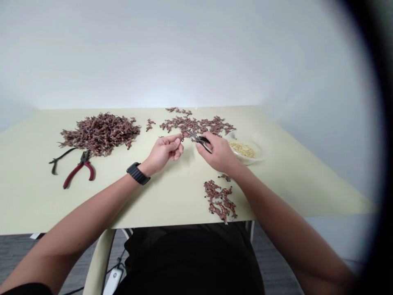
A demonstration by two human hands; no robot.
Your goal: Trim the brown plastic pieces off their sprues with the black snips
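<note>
While the right hand (218, 155) grips small scissors (199, 139) pointing far-left, the left hand (164, 150) pinches something too small to tell

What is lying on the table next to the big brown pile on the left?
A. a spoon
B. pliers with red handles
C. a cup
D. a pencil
B: pliers with red handles lie on the table just in front of the big brown pile, away from both hands.
</note>
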